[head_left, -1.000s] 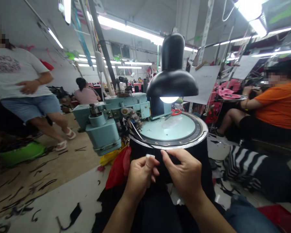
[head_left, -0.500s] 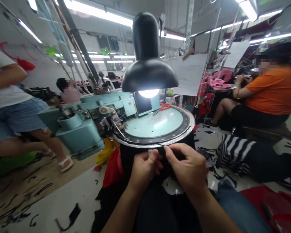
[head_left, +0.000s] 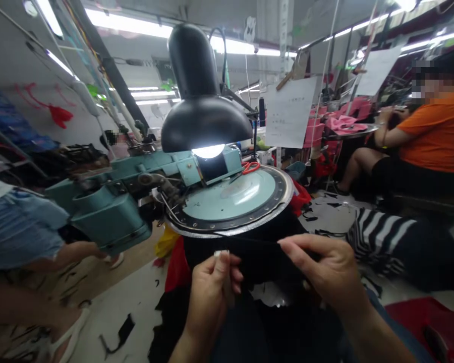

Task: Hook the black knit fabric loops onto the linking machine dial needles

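Note:
In front of me stands a round linking machine with a pale green dial (head_left: 227, 201) and a toothed metal rim. Black fabric (head_left: 249, 252) hangs below the rim, on the side towards me. My left hand (head_left: 214, 292) is closed around a small white piece (head_left: 221, 253), its end showing above the thumb; its kind is unclear. To the right, my right hand (head_left: 325, 269) pinches what looks like an edge of the black fabric between thumb and forefinger. Both hands are below the rim and apart from it.
A black lamp (head_left: 206, 123) shines over the dial, where red-handled scissors (head_left: 250, 167) lie at the back. The machine's green motor housing (head_left: 108, 217) juts out left. A person in orange (head_left: 439, 131) sits at right; another person's legs are at left. Black scraps litter the floor.
My right hand has moved right and away from the rim, drawing the black edge out. My left hand has dropped slightly lower and left. The view has shifted, and the person at left has moved nearer.

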The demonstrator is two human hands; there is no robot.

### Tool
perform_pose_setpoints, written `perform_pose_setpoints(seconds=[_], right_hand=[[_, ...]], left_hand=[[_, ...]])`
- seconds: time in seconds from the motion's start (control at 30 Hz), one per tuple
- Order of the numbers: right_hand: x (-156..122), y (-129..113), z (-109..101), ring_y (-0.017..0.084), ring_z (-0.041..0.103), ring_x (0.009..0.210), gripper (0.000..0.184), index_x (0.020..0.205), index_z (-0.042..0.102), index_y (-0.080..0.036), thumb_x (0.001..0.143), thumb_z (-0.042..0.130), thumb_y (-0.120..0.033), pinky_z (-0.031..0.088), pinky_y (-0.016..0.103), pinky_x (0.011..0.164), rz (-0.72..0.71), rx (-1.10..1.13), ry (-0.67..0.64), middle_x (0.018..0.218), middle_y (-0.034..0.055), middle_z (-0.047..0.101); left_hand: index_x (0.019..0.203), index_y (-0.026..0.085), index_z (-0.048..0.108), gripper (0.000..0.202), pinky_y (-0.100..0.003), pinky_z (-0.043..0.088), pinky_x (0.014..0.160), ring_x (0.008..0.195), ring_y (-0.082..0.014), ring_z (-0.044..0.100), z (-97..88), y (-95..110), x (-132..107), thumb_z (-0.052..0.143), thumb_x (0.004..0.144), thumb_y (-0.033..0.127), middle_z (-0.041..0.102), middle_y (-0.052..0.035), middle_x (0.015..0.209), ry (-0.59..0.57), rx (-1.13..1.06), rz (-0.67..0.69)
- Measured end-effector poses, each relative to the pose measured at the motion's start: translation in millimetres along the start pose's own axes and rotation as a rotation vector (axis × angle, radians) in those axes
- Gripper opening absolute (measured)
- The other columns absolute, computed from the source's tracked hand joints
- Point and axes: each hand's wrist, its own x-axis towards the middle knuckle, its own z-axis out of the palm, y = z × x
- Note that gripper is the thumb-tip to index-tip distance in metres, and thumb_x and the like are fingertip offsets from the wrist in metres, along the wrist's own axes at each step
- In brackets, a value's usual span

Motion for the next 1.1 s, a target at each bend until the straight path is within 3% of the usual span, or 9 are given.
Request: perform_pose_setpoints(seconds=[0.13,0.23,0.33,0.47,0.7,0.8,0.97,1.1], right_hand=[[19,0,-4,0.014,0.066,0.057,0.017,0.071,0.076,-0.02,0.083,0.072,-0.031,0.05,0.021,0.054,0.009,-0.025,0.047,0.064,-0.001,0.072],[27,2,-4,0.015,0.066,0.058,0.016,0.07,0.075,-0.019,0.082,0.073,-0.029,0.051,0.021,0.055,0.004,0.004,0.028,0.064,-0.0007,0.072],[33,3,-3,0.016,0.067,0.061,0.013,0.071,0.075,-0.019,0.081,0.073,-0.027,0.052,0.022,0.059,-0.006,0.024,0.009,0.068,-0.0001,0.074],[40,3,-2,0.016,0.068,0.062,0.011,0.072,0.075,-0.018,0.08,0.072,-0.025,0.053,0.023,0.061,-0.019,0.051,-0.027,0.069,0.0006,0.075],[49,10,-4,0.015,0.069,0.07,0.006,0.078,0.075,-0.019,0.081,0.07,-0.021,0.053,0.024,0.07,-0.038,0.014,-0.063,0.076,-0.0005,0.076],[51,13,-4,0.015,0.069,0.069,0.008,0.078,0.075,-0.019,0.084,0.069,-0.022,0.053,0.024,0.07,-0.057,0.003,-0.058,0.075,-0.0006,0.075],[42,12,-3,0.016,0.071,0.069,0.009,0.087,0.079,-0.021,0.081,0.073,-0.02,0.054,0.024,0.066,-0.199,-0.048,-0.201,0.078,0.0009,0.077],[37,9,-1,0.013,0.069,0.06,0.012,0.088,0.08,-0.023,0.084,0.07,-0.018,0.053,0.021,0.06,-0.268,0.068,-0.282,0.071,-0.0016,0.077]], left_hand=[[0.068,0.011,0.069,0.057,-0.015,0.033,0.036,0.036,-0.0056,0.047,5.3,-2,4,0.082,0.06,0.065,0.06,0.0005,0.048,0.064,0.052,0.077],[0.072,0.011,0.07,0.054,-0.016,0.036,0.038,0.039,-0.007,0.05,14.6,-2,1,0.079,0.066,0.065,0.061,0.0,0.05,0.038,0.037,0.07],[0.069,0.011,0.069,0.057,-0.016,0.035,0.036,0.038,-0.0072,0.049,25.4,-5,-1,0.081,0.062,0.066,0.061,-0.0005,0.049,0.064,0.058,0.1],[0.076,0.012,0.071,0.052,-0.016,0.037,0.038,0.039,-0.0074,0.05,35.0,-12,0,0.073,0.075,0.064,0.062,-0.0007,0.052,0.024,0.081,0.135],[0.079,0.013,0.072,0.047,-0.016,0.042,0.044,0.043,-0.0075,0.054,55.5,-18,6,0.069,0.082,0.059,0.064,-0.0004,0.056,0.014,0.16,0.195],[0.076,0.012,0.071,0.049,-0.016,0.041,0.043,0.042,-0.0071,0.053,62.6,-22,5,0.071,0.079,0.061,0.063,-0.0005,0.053,0.051,0.166,0.209],[0.078,0.013,0.07,0.05,-0.017,0.042,0.043,0.043,-0.0087,0.055,47.6,-26,-5,0.071,0.078,0.063,0.064,-0.001,0.055,0.045,0.087,0.167],[0.074,0.012,0.069,0.052,-0.017,0.039,0.039,0.04,-0.0081,0.052,28.0,-22,-4,0.073,0.074,0.064,0.063,-0.0012,0.052,0.113,0.061,0.135]])
